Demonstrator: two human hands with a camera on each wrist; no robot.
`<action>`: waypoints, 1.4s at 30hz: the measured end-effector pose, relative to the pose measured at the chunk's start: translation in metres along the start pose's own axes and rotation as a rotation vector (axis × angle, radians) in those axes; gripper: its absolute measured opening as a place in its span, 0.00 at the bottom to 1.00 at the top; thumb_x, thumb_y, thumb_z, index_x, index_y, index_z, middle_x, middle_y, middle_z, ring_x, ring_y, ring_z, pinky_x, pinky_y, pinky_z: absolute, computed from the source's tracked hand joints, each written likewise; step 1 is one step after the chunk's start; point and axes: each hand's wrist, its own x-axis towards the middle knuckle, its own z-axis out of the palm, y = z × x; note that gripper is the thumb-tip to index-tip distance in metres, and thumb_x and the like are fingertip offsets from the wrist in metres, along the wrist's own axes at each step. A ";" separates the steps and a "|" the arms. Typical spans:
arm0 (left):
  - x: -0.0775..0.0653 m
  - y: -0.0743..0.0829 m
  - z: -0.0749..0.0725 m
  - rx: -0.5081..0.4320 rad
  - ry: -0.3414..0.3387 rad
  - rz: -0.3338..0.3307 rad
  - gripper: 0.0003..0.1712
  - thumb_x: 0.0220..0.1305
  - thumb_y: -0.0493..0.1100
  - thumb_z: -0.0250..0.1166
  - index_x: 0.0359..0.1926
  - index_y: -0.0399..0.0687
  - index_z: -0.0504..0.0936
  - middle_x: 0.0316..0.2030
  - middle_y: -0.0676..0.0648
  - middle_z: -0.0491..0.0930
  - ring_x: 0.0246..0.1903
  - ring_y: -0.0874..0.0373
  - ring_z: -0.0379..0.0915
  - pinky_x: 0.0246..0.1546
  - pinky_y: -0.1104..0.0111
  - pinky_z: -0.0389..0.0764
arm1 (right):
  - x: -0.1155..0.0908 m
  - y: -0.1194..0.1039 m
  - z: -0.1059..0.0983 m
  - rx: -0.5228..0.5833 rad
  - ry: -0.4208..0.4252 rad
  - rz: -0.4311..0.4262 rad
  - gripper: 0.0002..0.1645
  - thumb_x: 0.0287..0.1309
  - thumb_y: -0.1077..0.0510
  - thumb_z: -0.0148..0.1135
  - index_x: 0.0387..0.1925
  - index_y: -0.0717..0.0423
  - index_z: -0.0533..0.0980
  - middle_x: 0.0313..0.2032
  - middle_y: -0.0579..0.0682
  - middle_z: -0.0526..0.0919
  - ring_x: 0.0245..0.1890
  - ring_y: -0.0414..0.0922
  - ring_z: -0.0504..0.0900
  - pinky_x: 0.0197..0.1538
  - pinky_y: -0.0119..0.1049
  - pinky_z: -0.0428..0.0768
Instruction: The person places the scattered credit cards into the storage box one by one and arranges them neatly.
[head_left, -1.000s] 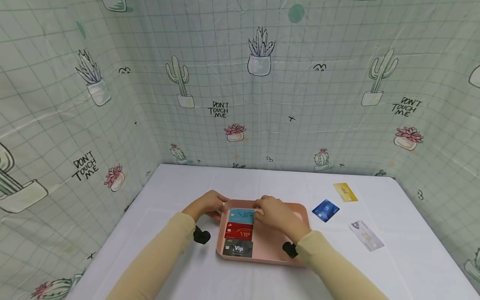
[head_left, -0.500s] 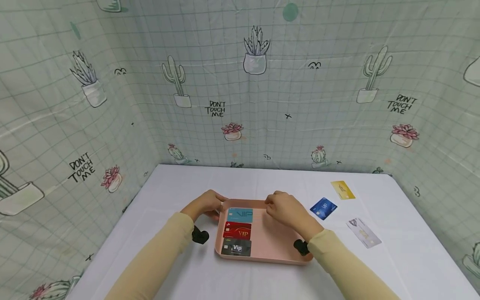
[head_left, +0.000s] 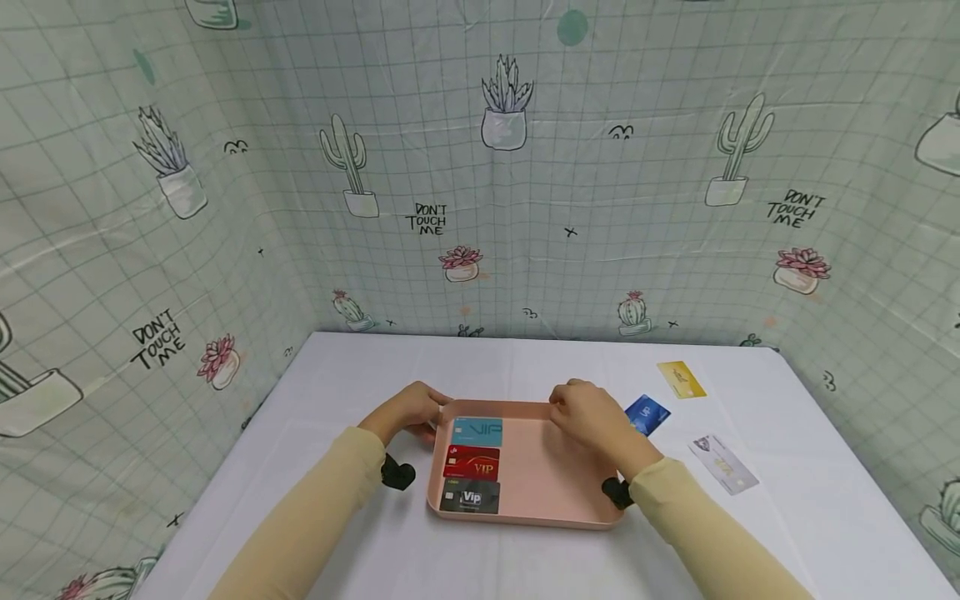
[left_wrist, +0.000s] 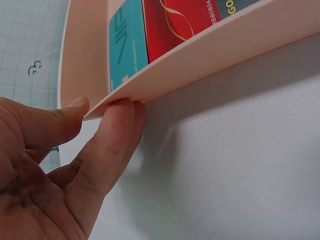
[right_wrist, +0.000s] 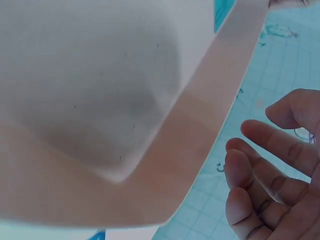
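Observation:
A shallow pink tray (head_left: 558, 467) has three cards in a column at its left side: a teal VIP card (head_left: 477, 432), a red VIP card (head_left: 471, 462) and a dark grey Vip card (head_left: 470, 496). My left hand (head_left: 411, 410) holds the tray's far left corner. In the left wrist view its thumb (left_wrist: 55, 125) is at the corner and its fingers (left_wrist: 116, 125) press against the outer wall. My right hand (head_left: 596, 421) hovers by the far rim, right of the middle. In the right wrist view its fingers (right_wrist: 270, 190) are loosely bent, apart from the tray, holding nothing.
On the white table (head_left: 360, 542), right of the tray, lie a gold card (head_left: 681, 379), a blue card (head_left: 647, 414) partly behind my right hand, and a silver card (head_left: 724, 464). A printed curtain (head_left: 570, 183) surrounds the table at the back and sides.
My right hand has moved right, from the teal card's edge along the tray's far side. My left hand stays at the corner, and the cards keep their places.

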 end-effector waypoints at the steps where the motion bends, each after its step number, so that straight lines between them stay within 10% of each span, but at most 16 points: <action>1: 0.000 0.000 0.000 -0.001 -0.001 0.002 0.23 0.69 0.35 0.66 0.64 0.46 0.82 0.51 0.38 0.85 0.22 0.54 0.82 0.24 0.69 0.86 | 0.000 0.001 -0.001 0.000 -0.002 0.008 0.11 0.60 0.60 0.64 0.40 0.61 0.86 0.36 0.55 0.86 0.35 0.52 0.86 0.44 0.50 0.87; 31: -0.008 -0.001 -0.003 -0.008 -0.027 0.051 0.25 0.68 0.31 0.62 0.66 0.42 0.81 0.51 0.37 0.85 0.23 0.56 0.81 0.28 0.66 0.88 | -0.054 0.103 -0.032 -0.039 -0.117 0.240 0.12 0.62 0.59 0.62 0.42 0.63 0.84 0.40 0.59 0.86 0.38 0.53 0.84 0.46 0.57 0.84; 42: -0.009 0.002 -0.007 0.028 -0.090 0.103 0.23 0.72 0.35 0.62 0.66 0.41 0.80 0.45 0.40 0.87 0.26 0.55 0.82 0.31 0.66 0.89 | -0.082 0.149 -0.049 -0.191 -0.231 0.205 0.17 0.58 0.66 0.63 0.49 0.61 0.83 0.57 0.69 0.80 0.57 0.71 0.79 0.54 0.72 0.75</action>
